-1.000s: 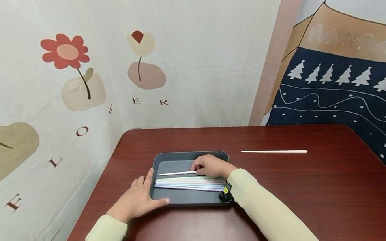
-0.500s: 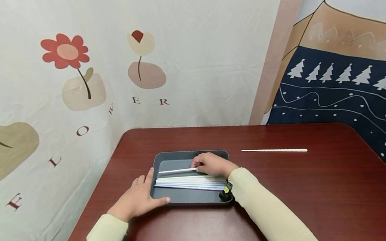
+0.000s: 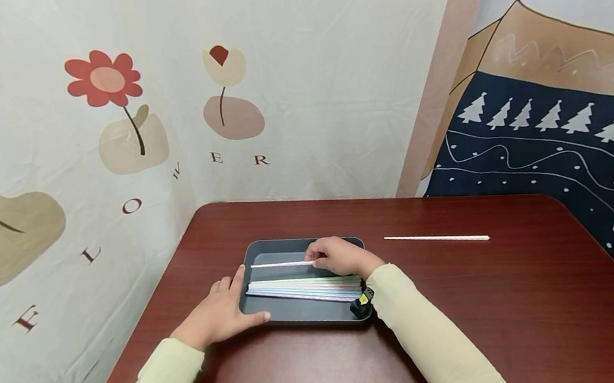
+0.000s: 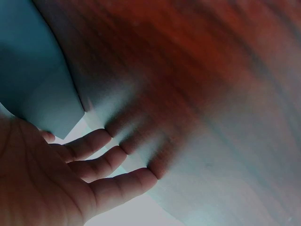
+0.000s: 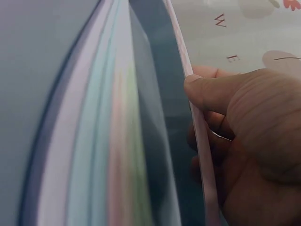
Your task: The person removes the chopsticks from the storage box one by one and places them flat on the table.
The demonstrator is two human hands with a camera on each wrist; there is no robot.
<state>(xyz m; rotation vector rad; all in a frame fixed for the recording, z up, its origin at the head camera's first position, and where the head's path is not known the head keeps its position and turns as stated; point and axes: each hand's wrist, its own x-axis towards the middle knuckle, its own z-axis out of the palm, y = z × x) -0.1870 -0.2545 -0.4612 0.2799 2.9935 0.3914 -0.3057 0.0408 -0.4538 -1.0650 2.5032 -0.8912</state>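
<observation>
My right hand (image 3: 339,257) pinches a slim pale pink chopstick (image 3: 278,265) between thumb and fingers. It holds the chopstick over the far part of a grey tray (image 3: 298,316). In the right wrist view, the thumb lies along the pink chopstick (image 5: 197,122). Several pastel chopsticks (image 3: 301,288) lie side by side in the middle of the tray, their right ends partly hidden by my wrist. My left hand (image 3: 214,312) rests at the tray's left end, fingers spread, thumb at the front rim. In the left wrist view its extended fingers (image 4: 127,186) touch the table beside the tray.
To the right of the tray, whitish chopsticks (image 3: 437,238) lie close together on the red-brown table (image 3: 522,281). A black wrist camera (image 3: 361,306) sits under my right wrist over the tray's near right corner. Printed curtains (image 3: 318,89) hang behind the table.
My right hand has lifted the pink chopstick away from the pastel group toward the tray's far side. The left hand stays at the tray's left end.
</observation>
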